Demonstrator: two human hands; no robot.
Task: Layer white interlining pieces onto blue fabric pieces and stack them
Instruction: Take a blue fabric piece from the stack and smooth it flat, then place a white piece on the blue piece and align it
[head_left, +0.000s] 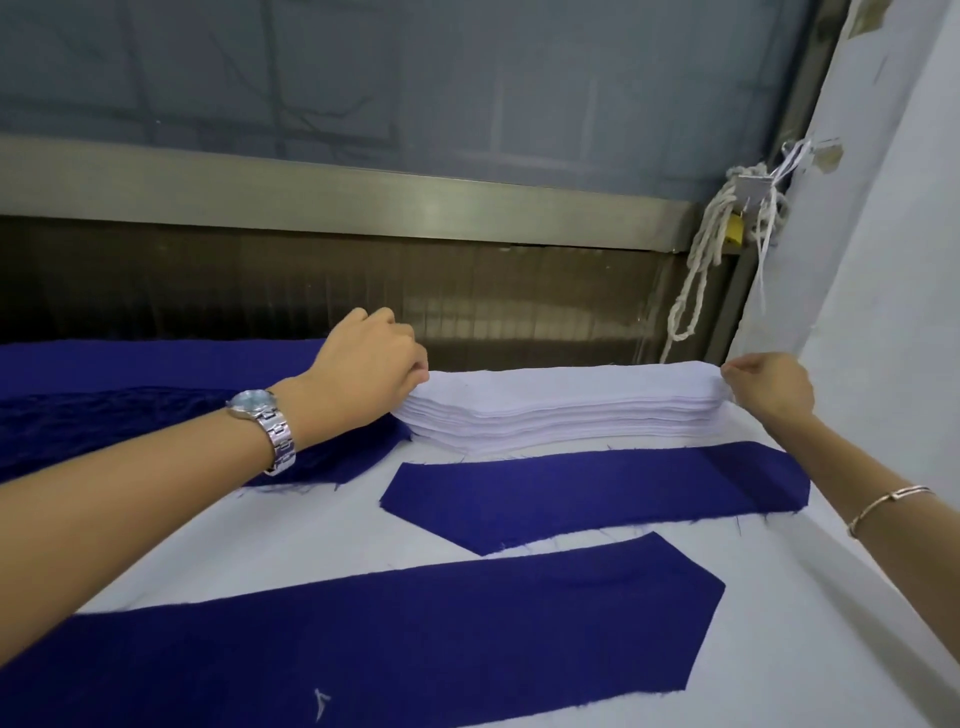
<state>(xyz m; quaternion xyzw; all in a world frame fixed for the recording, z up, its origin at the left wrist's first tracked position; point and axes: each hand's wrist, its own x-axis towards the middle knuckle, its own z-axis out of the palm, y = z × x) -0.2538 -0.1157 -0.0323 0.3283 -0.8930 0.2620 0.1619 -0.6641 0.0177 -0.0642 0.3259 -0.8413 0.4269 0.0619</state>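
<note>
Closest to the camera lies a long blue fabric piece (389, 639) with one pointed end, flat on the white-covered desk (311, 530). Just beyond it is a second blue fabric piece (597, 493), also spread single and bare, so each looks ready to take a white layer. Behind that sits the stack of white interlining pieces (561, 410), cut to the same pointed shape.

The left hand (374, 358) has its fingers curled in at the stack's left tip, and the right hand (769, 387) pinches the right end. A grip at both ends probably keeps the limp piece straight as it lifts, though I cannot tell how many sheets are caught. A wristwatch (260, 415) is on the left arm and a bracelet (883, 501) on the right.

Left of the stack a heap of blue fabric (130, 410) runs under the left forearm. Farther back are a metal rail (363, 197) and a knotted white rope (711, 249) — neither blocks the short carry forward.
</note>
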